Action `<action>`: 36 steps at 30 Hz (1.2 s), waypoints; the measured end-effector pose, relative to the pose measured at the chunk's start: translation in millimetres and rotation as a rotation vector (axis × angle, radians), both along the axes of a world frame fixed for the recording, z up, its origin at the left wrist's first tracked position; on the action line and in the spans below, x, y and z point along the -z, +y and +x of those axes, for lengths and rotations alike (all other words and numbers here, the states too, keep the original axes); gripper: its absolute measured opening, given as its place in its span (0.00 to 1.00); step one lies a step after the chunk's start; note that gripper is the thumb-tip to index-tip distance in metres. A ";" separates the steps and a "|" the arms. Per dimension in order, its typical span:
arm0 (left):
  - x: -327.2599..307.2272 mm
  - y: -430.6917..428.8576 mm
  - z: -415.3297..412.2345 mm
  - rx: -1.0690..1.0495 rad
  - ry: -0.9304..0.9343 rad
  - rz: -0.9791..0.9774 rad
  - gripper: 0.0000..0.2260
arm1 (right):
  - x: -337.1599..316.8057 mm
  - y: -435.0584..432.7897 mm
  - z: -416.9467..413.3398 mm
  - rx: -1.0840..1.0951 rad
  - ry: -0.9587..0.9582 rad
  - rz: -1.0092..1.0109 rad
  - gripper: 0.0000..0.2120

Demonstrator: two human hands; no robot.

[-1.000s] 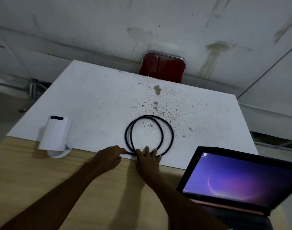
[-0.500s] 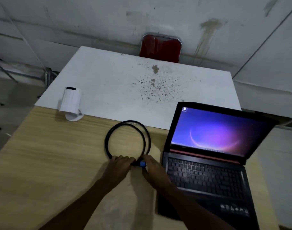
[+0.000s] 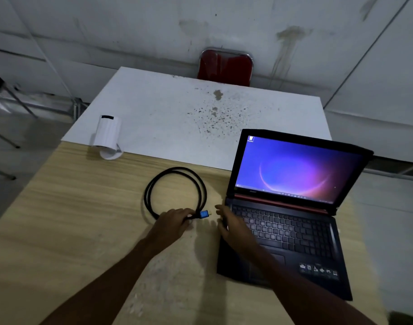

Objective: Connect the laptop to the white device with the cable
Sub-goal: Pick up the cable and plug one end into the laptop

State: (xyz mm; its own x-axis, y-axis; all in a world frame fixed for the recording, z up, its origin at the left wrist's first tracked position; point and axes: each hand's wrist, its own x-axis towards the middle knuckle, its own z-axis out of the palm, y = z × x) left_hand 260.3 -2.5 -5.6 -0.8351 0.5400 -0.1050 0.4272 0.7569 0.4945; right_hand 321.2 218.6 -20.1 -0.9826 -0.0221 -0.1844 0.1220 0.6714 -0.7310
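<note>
A black cable (image 3: 175, 181) lies coiled in a loop on the wooden table (image 3: 72, 231). Its blue plug (image 3: 204, 214) sticks out to the right from my left hand (image 3: 172, 222), which is closed on the cable just behind the plug. My right hand (image 3: 231, 227) rests with fingers spread at the left edge of the open black laptop (image 3: 292, 221), a short gap from the plug. The laptop's screen is lit purple. The white device (image 3: 108, 134) stands at the far left, where the wood meets the white board.
A white, stained board (image 3: 177, 118) covers the far half of the table. A red chair (image 3: 225, 66) stands behind it against the grey wall. Metal chair legs (image 3: 4, 109) show at the far left, off the table.
The cable was dragged from the white board onto the wood. My right hand has let go of the plug and moved right to the laptop's edge; my left hand keeps the cable.
</note>
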 end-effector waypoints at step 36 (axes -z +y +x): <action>8.7 -22.3 -41.5 0.187 -0.394 -0.050 0.09 | -23.3 -25.1 -45.4 -0.244 0.174 0.246 0.08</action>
